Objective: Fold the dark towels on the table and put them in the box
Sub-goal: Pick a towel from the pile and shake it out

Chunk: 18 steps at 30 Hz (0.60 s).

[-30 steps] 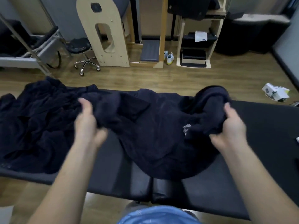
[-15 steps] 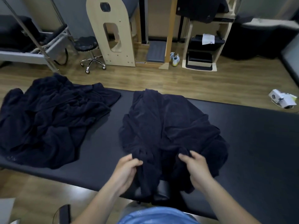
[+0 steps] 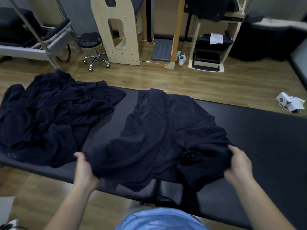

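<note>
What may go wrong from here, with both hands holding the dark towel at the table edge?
The crumpled dark towel, gripped by the left hand and right hand, drapes over the near edge of the black padded table; it may slide off. It lies bunched, so folds may turn uneven.

One left hand [image 3: 85, 170]; one right hand [image 3: 239, 168]; two heaps of dark towels [image 3: 54, 117]; one table [image 3: 269, 138]; one stool [image 3: 93, 42]; two shoes [image 3: 181, 58]; one sheet of paper [image 3: 216, 38]

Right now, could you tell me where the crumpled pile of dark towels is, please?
In the head view, the crumpled pile lies on the left end of the table, left of the towel gripped by the left hand and right hand.
</note>
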Available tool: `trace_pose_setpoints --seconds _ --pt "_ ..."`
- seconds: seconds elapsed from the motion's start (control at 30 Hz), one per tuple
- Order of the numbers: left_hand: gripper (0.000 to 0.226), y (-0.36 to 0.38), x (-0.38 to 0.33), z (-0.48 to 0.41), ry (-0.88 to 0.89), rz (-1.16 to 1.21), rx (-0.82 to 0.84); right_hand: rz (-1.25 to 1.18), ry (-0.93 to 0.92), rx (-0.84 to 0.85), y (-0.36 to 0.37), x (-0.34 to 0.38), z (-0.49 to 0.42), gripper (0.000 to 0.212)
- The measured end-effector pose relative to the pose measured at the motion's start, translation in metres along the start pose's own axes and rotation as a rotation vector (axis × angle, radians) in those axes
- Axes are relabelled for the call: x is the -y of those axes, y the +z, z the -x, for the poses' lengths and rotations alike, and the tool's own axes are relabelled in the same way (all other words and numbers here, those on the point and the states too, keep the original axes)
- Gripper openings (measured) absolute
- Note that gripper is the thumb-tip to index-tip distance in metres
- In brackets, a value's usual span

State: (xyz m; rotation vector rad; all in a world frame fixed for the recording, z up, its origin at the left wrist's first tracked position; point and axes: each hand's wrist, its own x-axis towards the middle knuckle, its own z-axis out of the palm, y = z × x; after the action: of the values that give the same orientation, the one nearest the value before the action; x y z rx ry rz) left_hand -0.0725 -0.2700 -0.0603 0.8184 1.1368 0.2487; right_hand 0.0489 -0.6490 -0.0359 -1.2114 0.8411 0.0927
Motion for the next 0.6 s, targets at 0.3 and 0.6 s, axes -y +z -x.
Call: trace_pose_setpoints --seconds 0.3,0.6 --pt "0.026 0.058 0.002 0.040 -0.109 -0.159 0.374 0.085 0.381 0.286 0.048 -0.016 0.010 0.034" --pt "0.036 -0.002 0.023 0.015 -0.220 -0.344 0.399 0.749 0.081 0.493 0.035 -0.047 0.006 0.034"
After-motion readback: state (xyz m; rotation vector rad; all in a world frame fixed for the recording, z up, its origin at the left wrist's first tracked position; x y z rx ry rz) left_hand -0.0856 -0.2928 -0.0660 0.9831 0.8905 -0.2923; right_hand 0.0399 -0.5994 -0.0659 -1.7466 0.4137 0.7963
